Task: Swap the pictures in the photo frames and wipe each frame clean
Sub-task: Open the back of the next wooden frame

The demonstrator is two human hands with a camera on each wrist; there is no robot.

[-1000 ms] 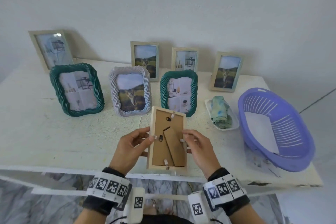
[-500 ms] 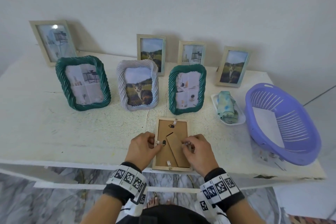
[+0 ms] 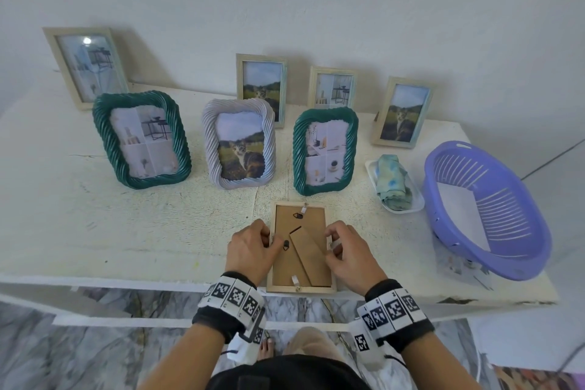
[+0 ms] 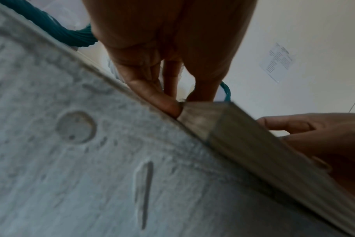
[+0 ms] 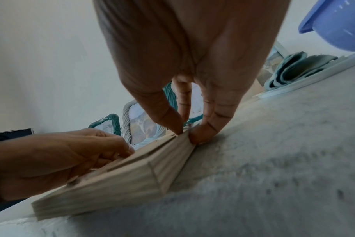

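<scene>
Between the fingertips of both hands, a light wooden frame (image 3: pixel 300 247) is being held face down at the near table (image 3: pixel 95 231) edge, brown backing board and folded stand (image 3: pixel 308 255) uppermost. The left hand (image 3: pixel 250 252) is being curled onto the frame's left rail, thumb and fingers (image 4: pixel 166 104) pinching at the side clip; the right hand (image 3: pixel 349 258) is pinching the right rail, fingertips (image 5: pixel 201 134) narrow at its clip. Progress is judged early: the backing is not yet lifted, no picture is out, and the folded cloth (image 3: pixel 392 182) is lying untouched in its white dish (image 3: pixel 411 207), beyond the right fingers. Seven frames are standing beyond the fingertips. Against one second ago, the frame is now being pressed flat rather than held raised and tilted, and both hands are closing further in over its rails.
</scene>
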